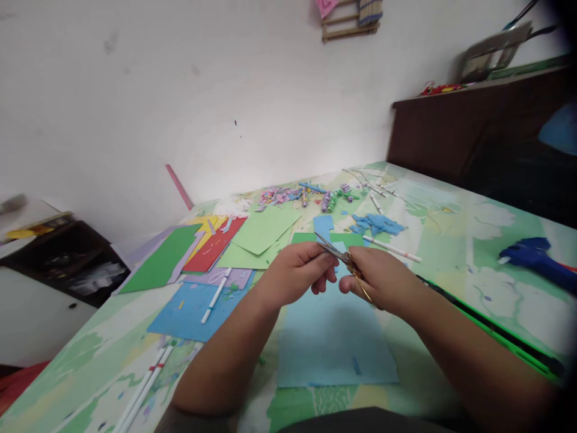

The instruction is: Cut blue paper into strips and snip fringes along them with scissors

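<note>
My right hand [383,278] grips small gold-handled scissors [343,258], blades pointing up and left. My left hand [295,270] is pinched at the blades, fingertips closed; whether it holds a small scrap there I cannot tell. Both hands hover over a light blue paper sheet [333,343] lying on the green patterned table [451,252].
Green [264,231], red [216,243] and blue [192,310] paper sheets lie at the left with white sticks [216,294]. Rolled paper bits [311,195] and blue scraps [376,224] sit farther back. A blue glue gun [534,255] lies at the right; dark cabinet [473,132] behind.
</note>
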Tool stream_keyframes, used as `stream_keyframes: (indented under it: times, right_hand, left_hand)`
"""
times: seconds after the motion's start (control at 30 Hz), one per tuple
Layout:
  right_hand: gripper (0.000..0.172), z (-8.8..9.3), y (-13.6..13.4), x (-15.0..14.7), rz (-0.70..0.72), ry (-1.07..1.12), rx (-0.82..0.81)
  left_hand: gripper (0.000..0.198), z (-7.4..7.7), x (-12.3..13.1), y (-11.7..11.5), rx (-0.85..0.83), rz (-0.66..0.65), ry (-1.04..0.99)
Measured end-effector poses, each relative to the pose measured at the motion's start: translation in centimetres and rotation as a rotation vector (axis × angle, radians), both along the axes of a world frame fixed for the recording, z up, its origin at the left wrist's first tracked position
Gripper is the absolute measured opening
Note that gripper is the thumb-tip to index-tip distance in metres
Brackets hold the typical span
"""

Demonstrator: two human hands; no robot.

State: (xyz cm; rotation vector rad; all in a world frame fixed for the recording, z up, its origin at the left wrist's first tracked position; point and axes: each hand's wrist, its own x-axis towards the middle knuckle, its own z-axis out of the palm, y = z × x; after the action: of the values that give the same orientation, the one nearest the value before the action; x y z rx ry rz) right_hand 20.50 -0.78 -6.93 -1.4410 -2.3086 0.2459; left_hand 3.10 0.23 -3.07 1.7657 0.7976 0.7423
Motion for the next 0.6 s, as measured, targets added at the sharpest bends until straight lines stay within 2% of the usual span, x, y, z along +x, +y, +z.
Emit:
stream_keyframes:
  times: [0.23,0.43,0.6]
  right_hand:
    - [0.035,0.5,-0.9,0.2,0.102,0.118,-0.029]
    - [0.036,0.6,-1.2,0.3,0.171,0.156,-0.032]
    - [0.037,0.4,-1.1,0.4,0.155,0.151,-0.007]
  left_hand:
    - [0.022,0.7,0.1,-1.4,0.320,0.131,0.183]
    - [0.023,0.8,0.3,-1.9,0.416,0.162,0.259]
    - [0.023,0.5,0.5,-1.9,0.510,0.208,0.313]
